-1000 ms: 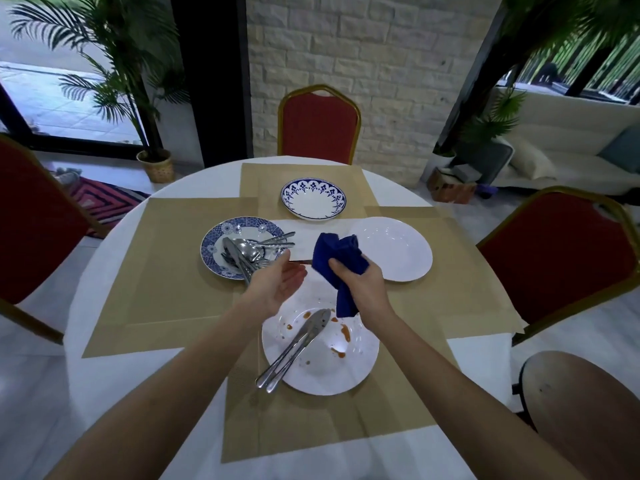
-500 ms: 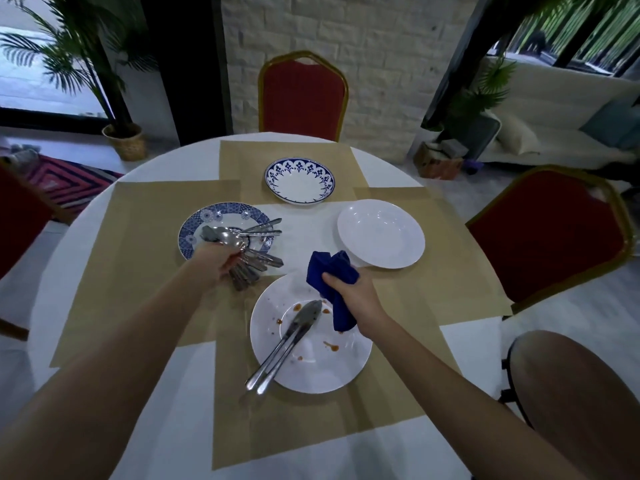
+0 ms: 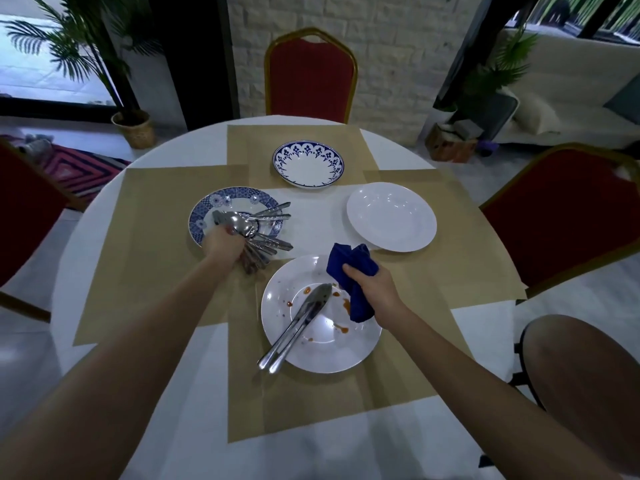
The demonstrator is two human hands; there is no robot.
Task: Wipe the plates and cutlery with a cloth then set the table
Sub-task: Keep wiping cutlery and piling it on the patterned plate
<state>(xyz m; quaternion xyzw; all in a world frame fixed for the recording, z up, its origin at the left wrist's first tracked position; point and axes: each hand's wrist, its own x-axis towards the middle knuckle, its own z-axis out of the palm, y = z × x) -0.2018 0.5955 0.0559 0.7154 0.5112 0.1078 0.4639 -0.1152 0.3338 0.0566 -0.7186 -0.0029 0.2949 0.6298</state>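
Observation:
My left hand (image 3: 221, 245) grips a bundle of cutlery (image 3: 258, 237) at the near edge of the blue patterned plate (image 3: 207, 211). My right hand (image 3: 372, 289) holds a dark blue cloth (image 3: 353, 271) over the right part of a white plate (image 3: 311, 348) stained with red sauce. Two pieces of cutlery (image 3: 296, 323) lie across that stained plate, handles sticking out over its near left rim. A clean white plate (image 3: 391, 216) sits to the right, and a blue-rimmed bowl plate (image 3: 308, 164) sits at the far side.
The round white table (image 3: 166, 410) carries tan placemats (image 3: 145, 244). Red chairs stand at the far side (image 3: 310, 74), right (image 3: 561, 220) and left (image 3: 24, 209). A brown stool (image 3: 585, 372) is near right. A potted palm (image 3: 133, 128) stands on the floor at far left.
My left hand reached to the blue patterned plate and closed round the cutlery bundle. My right hand lowered the cloth to the stained plate's right side.

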